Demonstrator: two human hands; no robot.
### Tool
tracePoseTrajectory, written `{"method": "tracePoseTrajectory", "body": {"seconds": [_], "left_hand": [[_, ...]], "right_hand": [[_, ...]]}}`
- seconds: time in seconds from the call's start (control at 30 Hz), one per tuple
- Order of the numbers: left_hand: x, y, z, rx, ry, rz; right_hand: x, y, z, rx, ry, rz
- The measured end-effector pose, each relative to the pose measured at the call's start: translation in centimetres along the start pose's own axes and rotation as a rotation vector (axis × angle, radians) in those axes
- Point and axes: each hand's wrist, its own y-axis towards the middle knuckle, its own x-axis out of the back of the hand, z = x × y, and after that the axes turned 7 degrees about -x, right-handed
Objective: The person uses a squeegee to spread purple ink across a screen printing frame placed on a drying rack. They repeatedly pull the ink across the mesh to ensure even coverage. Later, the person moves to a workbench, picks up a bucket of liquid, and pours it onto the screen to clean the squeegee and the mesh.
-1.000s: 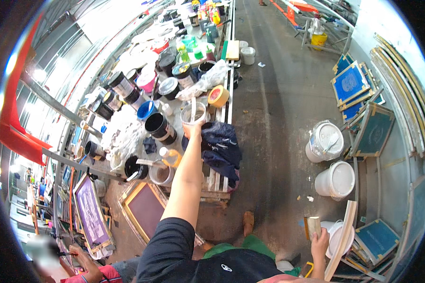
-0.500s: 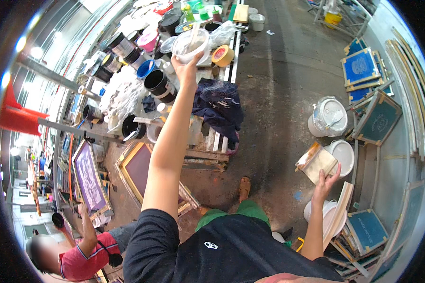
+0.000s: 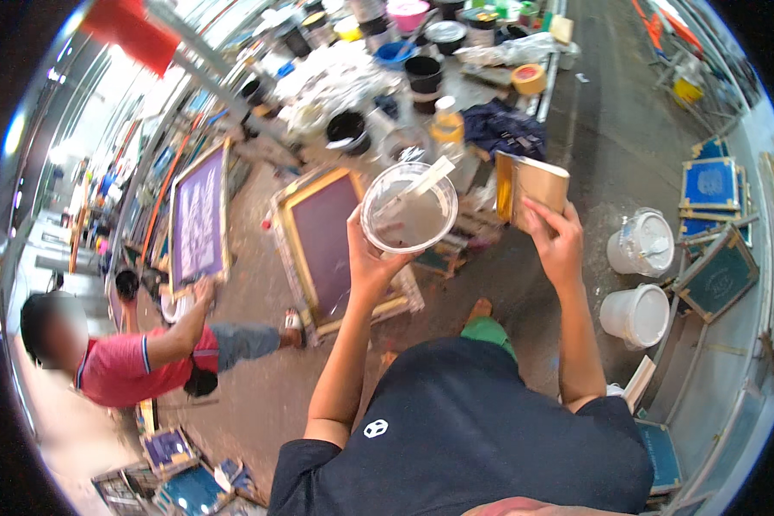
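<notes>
My left hand is closed around the lower side of a clear plastic tub. A flat wooden stick leans across the tub's rim, and a little murky residue shows inside. My right hand pinches a wooden-handled squeegee with an amber blade along its left edge. It is held up to the right of the tub, apart from it. Below and left of the tub stands a wooden screen frame with purple mesh, partly hidden by my left hand.
A cluttered table holds ink pots, a black tub, a tape roll and dark cloth. White buckets and leaning screens line the right. A co-worker in a red shirt stands left beside another purple screen.
My left hand has brought the tub back from the table toward me. My right hand has raised the squeegee from beside the buckets toward the middle. The view has swung left.
</notes>
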Motion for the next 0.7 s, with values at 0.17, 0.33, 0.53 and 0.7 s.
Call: {"method": "tracePoseTrajectory", "body": {"seconds": [0.17,0.33,0.53,0.7], "left_hand": [[8.5,-9.3,-0.8,0.030,0.053,-0.152],[13.3,-15.9,-2.2,0.109,0.071,-0.231],[17.7,-20.4,-2.4,0.198,0.027,-0.220],[21.4,-22.0,-2.9,0.280,-0.147,-0.115]], "right_hand": [[-8.2,-0.9,8.7,0.242,-0.108,0.224],[-14.7,-3.7,14.7,0.463,-0.195,0.438],[-19.1,-7.1,18.4,0.456,-0.165,0.609],[-20.0,-5.6,23.7,0.919,-0.210,0.673]]}}
